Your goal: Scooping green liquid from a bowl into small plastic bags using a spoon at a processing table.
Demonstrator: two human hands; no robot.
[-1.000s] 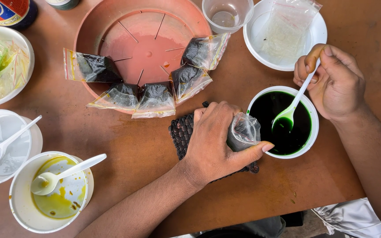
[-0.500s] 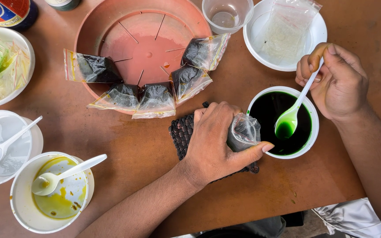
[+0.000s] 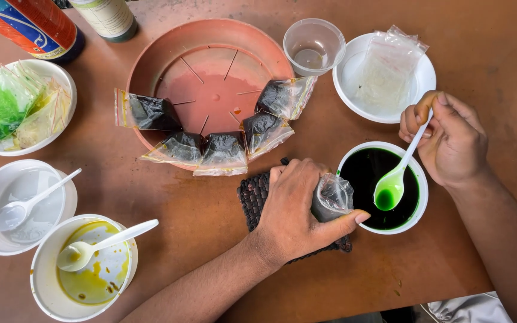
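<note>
A thin white plastic spoon [image 3: 397,173] is pinched by its handle between the thumb and curled fingers of the right hand [image 3: 450,140]; its shallow bowl, tinted with a glossy bright green liquid, is held just below the fingertips, over a round white bowl [image 3: 384,186] filled with a dark green, almost black fluid. A small clear plastic bag [image 3: 332,196], crinkled and soft, is gripped in the left hand [image 3: 297,209]: the fingers are wrapped closed around it, and the thumb is stretched out beneath it so that its tip touches the bowl's rim. The bag's mouth is turned toward the bowl, just beside the thumb. Under the palm a dark woven mat [image 3: 258,194] with a knobbly texture is pressed against the worn brown table [image 3: 198,221].

Beyond the knuckles of the left hand a round terracotta-coloured plastic tray [image 3: 169,60] with thin raised ribs is seen, and five filled bags of dark liquid [image 3: 222,149], shiny and pillow-shaped, are laid along its near edge. Above the right hand a flat white plate [image 3: 426,78] carries empty clear bags, and a small transparent cup [image 3: 314,45] is set beside it. Well apart from the left wrist, a white cup smeared with yellow residue [image 3: 85,269] holds another white spoon.
</note>
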